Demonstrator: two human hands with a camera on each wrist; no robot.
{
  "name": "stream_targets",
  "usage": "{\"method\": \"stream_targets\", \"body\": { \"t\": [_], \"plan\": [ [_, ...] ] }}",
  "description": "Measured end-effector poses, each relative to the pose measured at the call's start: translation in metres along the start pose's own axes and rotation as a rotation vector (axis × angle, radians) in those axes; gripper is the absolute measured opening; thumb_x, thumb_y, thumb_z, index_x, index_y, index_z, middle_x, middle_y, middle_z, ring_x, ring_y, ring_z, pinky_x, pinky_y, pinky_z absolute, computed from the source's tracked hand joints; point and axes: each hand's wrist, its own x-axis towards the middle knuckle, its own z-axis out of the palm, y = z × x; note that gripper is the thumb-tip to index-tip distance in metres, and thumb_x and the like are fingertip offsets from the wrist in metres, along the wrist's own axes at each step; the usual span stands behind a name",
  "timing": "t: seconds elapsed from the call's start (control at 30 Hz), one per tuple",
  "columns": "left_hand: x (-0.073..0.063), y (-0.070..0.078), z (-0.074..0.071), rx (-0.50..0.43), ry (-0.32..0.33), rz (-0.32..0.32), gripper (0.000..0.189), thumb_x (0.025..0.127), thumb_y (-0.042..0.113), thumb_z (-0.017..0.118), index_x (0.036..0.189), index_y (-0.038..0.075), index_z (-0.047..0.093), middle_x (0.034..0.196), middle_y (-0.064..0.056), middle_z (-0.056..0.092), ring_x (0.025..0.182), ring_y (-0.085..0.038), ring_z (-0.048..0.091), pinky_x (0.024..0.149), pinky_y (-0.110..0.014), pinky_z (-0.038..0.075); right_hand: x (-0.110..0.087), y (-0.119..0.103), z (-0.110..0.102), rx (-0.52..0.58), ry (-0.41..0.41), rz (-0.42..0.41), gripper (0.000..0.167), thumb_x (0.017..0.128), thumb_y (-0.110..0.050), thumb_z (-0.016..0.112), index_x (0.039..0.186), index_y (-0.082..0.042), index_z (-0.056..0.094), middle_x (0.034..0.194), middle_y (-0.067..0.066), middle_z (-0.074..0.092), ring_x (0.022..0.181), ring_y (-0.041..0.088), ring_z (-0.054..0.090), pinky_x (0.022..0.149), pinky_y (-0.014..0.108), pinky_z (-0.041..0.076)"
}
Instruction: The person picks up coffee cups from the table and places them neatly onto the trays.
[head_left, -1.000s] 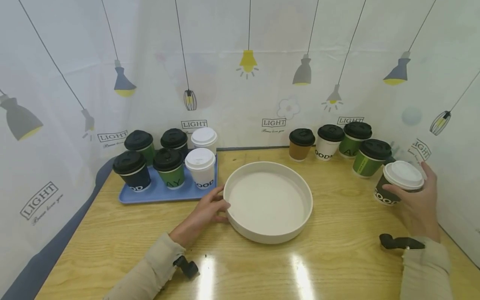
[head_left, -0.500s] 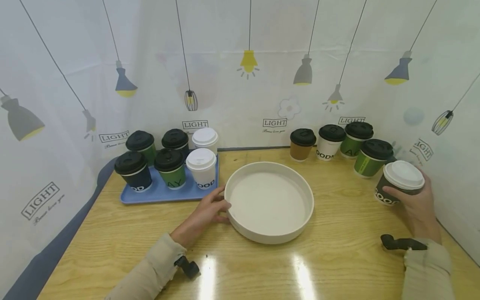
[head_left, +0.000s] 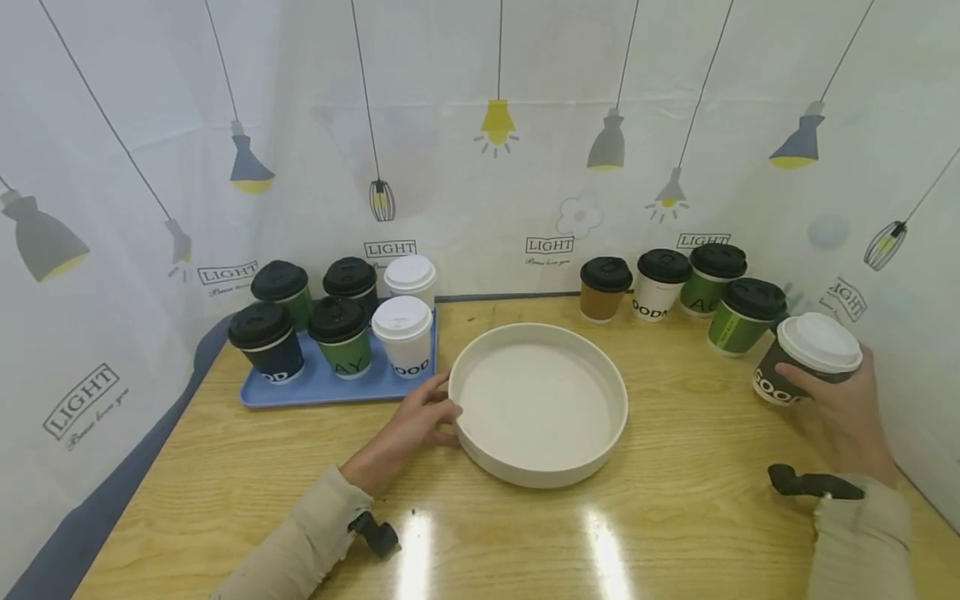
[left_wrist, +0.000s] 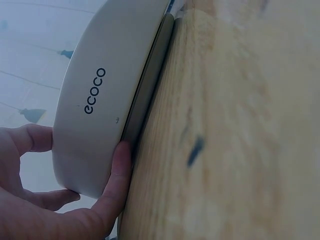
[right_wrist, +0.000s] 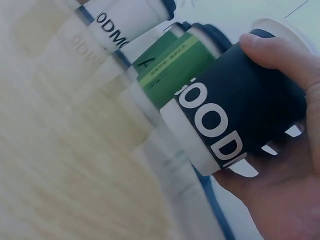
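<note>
My right hand (head_left: 847, 408) grips a dark paper coffee cup (right_wrist: 225, 100) with a white lid (head_left: 819, 340), thumb on the near side and fingers round the far side. The cup tilts slightly and its base looks a little off the table. My left hand (head_left: 420, 412) holds the left side of a round cream tray (head_left: 536, 479), in the middle of the table. In the left wrist view, fingers touch the rim and the lower edge of the tray's wall (left_wrist: 100, 100), marked "ecoco". A narrower base shows under it.
A blue tray (head_left: 300, 395) at the left bears several lidded cups, among them a white-lidded white cup (head_left: 405, 333). At the back right stand a brown cup (head_left: 602, 292), a white cup (head_left: 657, 287) and green cups (head_left: 738, 321). A printed curtain (head_left: 465, 200) encloses the table.
My right hand has closed round the white-lidded dark cup and shifted it slightly up and to the right, with some tilt. The left hand and the round tray stay put.
</note>
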Motion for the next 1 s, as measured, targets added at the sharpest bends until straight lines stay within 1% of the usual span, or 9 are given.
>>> {"method": "stream_targets", "body": {
  "t": [0.07,0.17,0.2,0.3,0.4,0.57,0.63,0.83,1.0],
  "plan": [
    [0.0,0.0,0.0,0.002,-0.001,0.0,0.075,0.094,0.009,0.059,0.163,0.013,0.031,0.15,-0.027,0.047,0.106,-0.028,0.068,0.087,-0.042,0.065,0.003,-0.005,0.003,0.074,-0.037,-0.056,0.082,0.082,0.019,0.071,0.152,-0.014,0.043,0.127,-0.015,0.059,0.114,0.0,0.054,0.096,0.007,0.043],
    [0.0,0.0,0.0,-0.001,0.0,-0.003,0.074,0.094,0.009,0.058,0.163,0.014,0.031,0.15,-0.027,0.047,0.106,-0.028,0.069,0.087,-0.043,0.065,0.004,-0.014,0.008,0.089,-0.064,-0.061,0.082,0.083,0.019,0.071,0.15,-0.019,0.044,0.128,-0.015,0.058,0.113,-0.001,0.054,0.094,0.006,0.043],
    [0.0,0.0,0.0,-0.001,0.001,-0.004,0.074,0.095,0.009,0.058,0.163,0.014,0.031,0.15,-0.027,0.047,0.106,-0.028,0.069,0.087,-0.043,0.065,0.005,-0.017,0.01,0.053,-0.07,-0.069,0.081,0.083,0.018,0.071,0.151,-0.017,0.044,0.128,-0.016,0.058,0.114,-0.001,0.054,0.094,0.006,0.042],
    [0.0,-0.001,0.0,-0.004,-0.002,-0.001,0.074,0.094,0.008,0.058,0.163,0.013,0.031,0.15,-0.028,0.046,0.105,-0.027,0.068,0.087,-0.042,0.065,0.006,-0.027,0.015,-0.036,-0.096,-0.079,0.084,0.086,0.012,0.072,0.153,-0.025,0.038,0.132,-0.021,0.053,0.116,-0.005,0.05,0.093,0.004,0.039],
    [0.001,-0.002,0.0,-0.004,-0.005,0.002,0.074,0.093,0.008,0.058,0.163,0.012,0.031,0.149,-0.029,0.046,0.104,-0.026,0.067,0.086,-0.042,0.066,0.008,-0.036,0.022,-0.002,-0.127,-0.107,0.086,0.085,0.015,0.071,0.156,-0.02,0.038,0.136,-0.017,0.054,0.12,-0.003,0.05,0.094,0.005,0.04],
    [0.001,-0.002,0.0,-0.006,-0.004,0.005,0.075,0.093,0.009,0.058,0.163,0.013,0.031,0.15,-0.029,0.045,0.104,-0.026,0.067,0.087,-0.041,0.065,0.009,-0.051,0.042,0.171,-0.169,-0.086,0.086,0.085,0.019,0.069,0.152,-0.021,0.033,0.139,-0.01,0.049,0.123,0.003,0.049,0.096,0.008,0.044],
    [0.001,-0.002,0.0,-0.006,-0.004,0.008,0.075,0.093,0.009,0.058,0.163,0.013,0.031,0.15,-0.029,0.045,0.104,-0.027,0.067,0.086,-0.042,0.066,0.008,-0.057,0.05,0.17,-0.176,-0.079,0.084,0.086,0.017,0.069,0.15,-0.022,0.031,0.138,-0.01,0.048,0.123,0.003,0.048,0.097,0.008,0.043],
    [0.001,-0.002,0.0,-0.007,-0.012,0.012,0.075,0.093,0.008,0.058,0.163,0.012,0.031,0.149,-0.029,0.045,0.103,-0.026,0.066,0.086,-0.041,0.066,0.005,-0.075,0.077,0.092,-0.196,-0.074,0.082,0.087,0.012,0.072,0.147,-0.024,0.03,0.138,-0.012,0.045,0.124,0.004,0.046,0.1,0.009,0.042],
    [0.001,-0.002,0.0,-0.005,-0.015,0.012,0.075,0.094,0.009,0.058,0.163,0.013,0.03,0.149,-0.029,0.045,0.104,-0.026,0.066,0.086,-0.041,0.066,0.001,-0.088,0.098,-0.011,-0.233,-0.077,0.087,0.087,0.006,0.076,0.153,-0.024,0.026,0.139,-0.013,0.043,0.125,0.005,0.044,0.097,0.009,0.043]
  ]
}}
